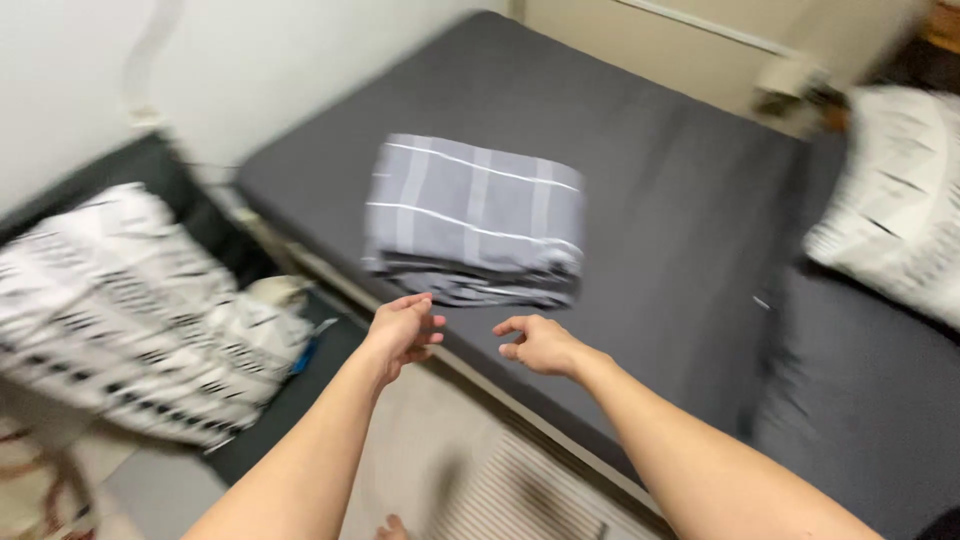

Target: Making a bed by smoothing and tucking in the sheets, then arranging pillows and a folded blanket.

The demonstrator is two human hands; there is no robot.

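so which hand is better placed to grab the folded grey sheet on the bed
Left, narrowly. The left hand is open just below the near edge of the folded grey sheet on the mattress. The right hand is also open, slightly further back.

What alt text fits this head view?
Two bare hands, left hand and right hand, reach open toward a folded grey checked sheet on a dark grey mattress. Black-and-white patterned pillows lie left and right; the picture is blurred.

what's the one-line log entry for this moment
hands: left hand open, right hand open | nearest: folded grey checked bedding | contact: none | under bedding: dark grey mattress
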